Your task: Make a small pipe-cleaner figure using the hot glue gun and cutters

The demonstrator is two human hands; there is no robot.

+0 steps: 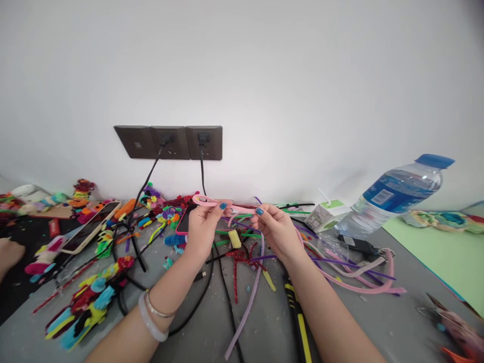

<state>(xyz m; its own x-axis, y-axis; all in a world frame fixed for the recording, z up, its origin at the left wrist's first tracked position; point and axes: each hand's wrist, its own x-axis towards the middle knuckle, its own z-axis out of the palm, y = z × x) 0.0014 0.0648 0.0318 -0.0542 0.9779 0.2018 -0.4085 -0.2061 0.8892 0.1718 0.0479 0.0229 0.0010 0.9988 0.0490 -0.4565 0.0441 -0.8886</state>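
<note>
Between my two hands stretches a pink pipe cleaner point(204, 200), bent into a loop at its left end. My left hand point(206, 222) pinches it between thumb and finger near the loop. My right hand point(276, 227) pinches it farther right, thumb pressed to the fingertips. Below and between the hands lie a small yellow piece point(235, 239), a red tinsel pipe cleaner shape point(242, 258) and a long lilac pipe cleaner point(249, 302). More pink pipe cleaners point(363, 289) curve across the table beyond my right wrist.
A water bottle point(393, 196) and a small drink carton point(327, 216) stand at right, near scissors point(454, 322). Left are colourful pipe cleaner figures point(83, 307), a phone point(91, 227) and another person's hand point(9, 254). Black cables run from wall sockets point(168, 142). A yellow-black tool point(297, 317) lies in front.
</note>
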